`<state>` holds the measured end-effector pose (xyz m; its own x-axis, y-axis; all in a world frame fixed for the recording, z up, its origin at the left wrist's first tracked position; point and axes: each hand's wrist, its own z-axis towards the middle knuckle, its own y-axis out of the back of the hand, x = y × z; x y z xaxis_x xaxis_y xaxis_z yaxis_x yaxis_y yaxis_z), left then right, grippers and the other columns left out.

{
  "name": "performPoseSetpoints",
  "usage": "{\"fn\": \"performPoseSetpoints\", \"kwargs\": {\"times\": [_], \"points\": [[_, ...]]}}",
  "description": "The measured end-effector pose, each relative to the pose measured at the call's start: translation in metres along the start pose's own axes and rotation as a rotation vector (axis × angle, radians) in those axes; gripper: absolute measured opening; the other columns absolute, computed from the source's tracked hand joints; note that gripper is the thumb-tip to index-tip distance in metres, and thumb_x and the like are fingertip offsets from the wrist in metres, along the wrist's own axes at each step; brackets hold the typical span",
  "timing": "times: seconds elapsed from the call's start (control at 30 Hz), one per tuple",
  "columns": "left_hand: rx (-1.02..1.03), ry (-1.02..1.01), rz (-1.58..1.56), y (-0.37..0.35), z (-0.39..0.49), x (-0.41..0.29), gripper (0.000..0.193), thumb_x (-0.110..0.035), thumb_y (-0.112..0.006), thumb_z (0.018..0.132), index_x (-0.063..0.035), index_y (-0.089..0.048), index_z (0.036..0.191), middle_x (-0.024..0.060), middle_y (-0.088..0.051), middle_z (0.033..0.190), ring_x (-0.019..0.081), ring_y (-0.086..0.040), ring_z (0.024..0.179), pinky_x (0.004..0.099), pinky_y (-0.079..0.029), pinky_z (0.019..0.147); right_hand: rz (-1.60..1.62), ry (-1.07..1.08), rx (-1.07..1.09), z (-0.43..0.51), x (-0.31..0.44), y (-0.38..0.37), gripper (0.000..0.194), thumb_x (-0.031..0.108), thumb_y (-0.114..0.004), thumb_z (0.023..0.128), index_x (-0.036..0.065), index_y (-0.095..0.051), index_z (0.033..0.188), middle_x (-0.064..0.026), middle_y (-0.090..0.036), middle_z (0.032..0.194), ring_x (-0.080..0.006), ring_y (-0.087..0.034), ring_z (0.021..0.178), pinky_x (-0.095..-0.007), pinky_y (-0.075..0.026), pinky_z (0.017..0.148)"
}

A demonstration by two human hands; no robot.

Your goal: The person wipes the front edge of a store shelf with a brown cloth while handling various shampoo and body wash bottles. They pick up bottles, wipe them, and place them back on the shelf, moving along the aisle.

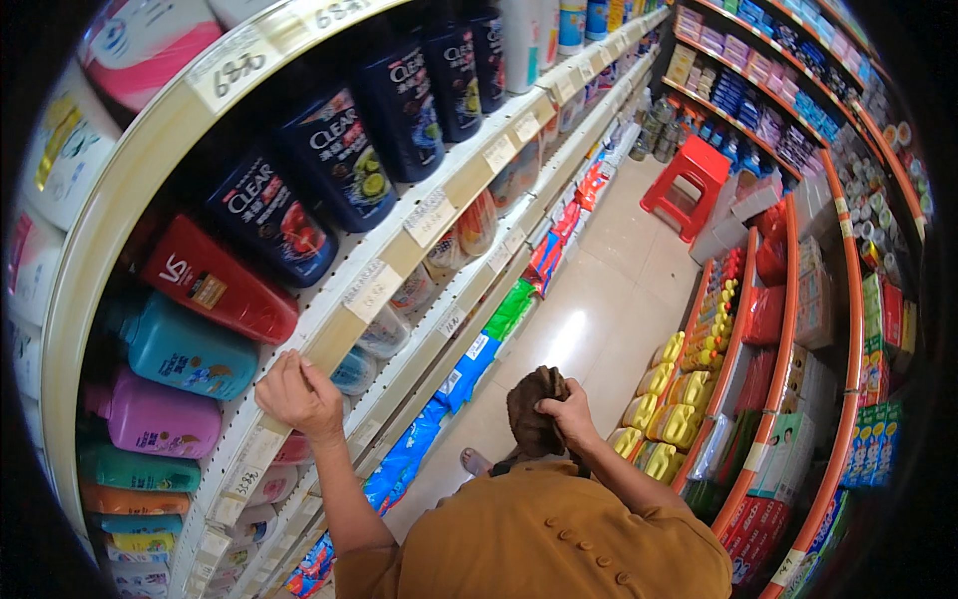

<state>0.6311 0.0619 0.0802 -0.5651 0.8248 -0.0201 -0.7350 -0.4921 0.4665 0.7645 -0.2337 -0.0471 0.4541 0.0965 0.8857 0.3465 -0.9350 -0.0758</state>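
My left hand (299, 395) is at the front edge of a white perforated shelf (318, 318), its fingers curled; what lies under them is hidden. Just behind it are a red VS shampoo bottle (224, 281) and a teal pump bottle (191, 348), with a purple bottle (161, 415) nearer me. Several dark blue Clear bottles (337, 161) stand in a row farther along. In front of my body, my right hand (569, 414) grips a crumpled dark brown cloth (530, 412), which hangs over the aisle floor.
Handwritten price tags (372, 290) line the shelf's front edge. Blue bagged goods (468, 371) lie along the lowest level. A red plastic stool (687, 187) stands on the tiled floor (621, 254) ahead. Orange-edged shelves (775, 389) with yellow jugs (670, 423) flank my right side.
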Motion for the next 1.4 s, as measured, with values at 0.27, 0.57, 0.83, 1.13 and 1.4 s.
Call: {"fn": "performPoseSetpoints", "kwargs": {"times": [0.27, 0.57, 0.83, 1.13, 1.4], "points": [[0.009, 0.006, 0.003, 0.002, 0.005, -0.007, 0.012, 0.002, -0.055, 0.076, 0.0022, -0.061, 0.086, 0.0143, -0.061, 0.087, 0.0323, -0.053, 0.078, 0.0397, -0.041, 0.072, 0.190, 0.001, -0.039, 0.025, 0.012, 0.032, 0.043, 0.004, -0.067, 0.064, -0.004, -0.047, 0.101, -0.0111, -0.057, 0.088, -0.0204, -0.057, 0.080, -0.0317, -0.049, 0.072], [0.083, 0.142, 0.168, 0.016, 0.020, -0.044, 0.008, 0.002, -0.053, 0.077, 0.0042, -0.059, 0.083, 0.0158, -0.059, 0.085, 0.0337, -0.052, 0.081, 0.0434, -0.041, 0.073, 0.250, 0.104, -0.028, 0.081, 0.058, 0.081, 0.041, 0.000, -0.066, 0.064, -0.002, -0.047, 0.101, -0.0102, -0.058, 0.088, -0.0192, -0.058, 0.080, -0.0315, -0.050, 0.073], [0.313, 0.296, -0.601, -0.042, 0.016, -0.165, 0.005, 0.002, -0.057, 0.075, -0.0015, -0.059, 0.076, 0.0125, -0.059, 0.078, 0.0268, -0.056, 0.070, 0.0347, -0.045, 0.068, 0.403, 0.116, -0.075, 0.099, 0.080, 0.127, 0.040, -0.002, -0.063, 0.065, -0.003, -0.046, 0.102, -0.0117, -0.058, 0.092, -0.0209, -0.059, 0.082, -0.0338, -0.051, 0.076], [1.283, -0.110, -1.251, -0.128, 0.005, -0.347, 0.037, -0.020, -0.062, 0.086, 0.0007, -0.057, 0.116, 0.0183, -0.061, 0.112, 0.0297, -0.060, 0.099, 0.0348, -0.049, 0.080, 0.356, 0.315, -0.214, 0.139, 0.124, 0.155, 0.043, 0.001, -0.065, 0.068, -0.001, -0.045, 0.106, -0.0108, -0.058, 0.094, -0.0186, -0.058, 0.083, -0.0313, -0.049, 0.076], [1.225, 0.080, -1.496, -0.233, 0.047, -0.424, 0.077, -0.046, -0.054, 0.088, 0.0042, -0.025, 0.139, 0.0282, -0.039, 0.135, 0.0336, -0.037, 0.129, 0.0371, -0.032, 0.103, -0.079, 0.583, -0.253, 0.238, 0.201, 0.159, 0.072, 0.008, -0.077, 0.066, 0.003, -0.033, 0.122, -0.0116, -0.056, 0.103, -0.0185, -0.058, 0.091, -0.0307, -0.048, 0.080]]}}
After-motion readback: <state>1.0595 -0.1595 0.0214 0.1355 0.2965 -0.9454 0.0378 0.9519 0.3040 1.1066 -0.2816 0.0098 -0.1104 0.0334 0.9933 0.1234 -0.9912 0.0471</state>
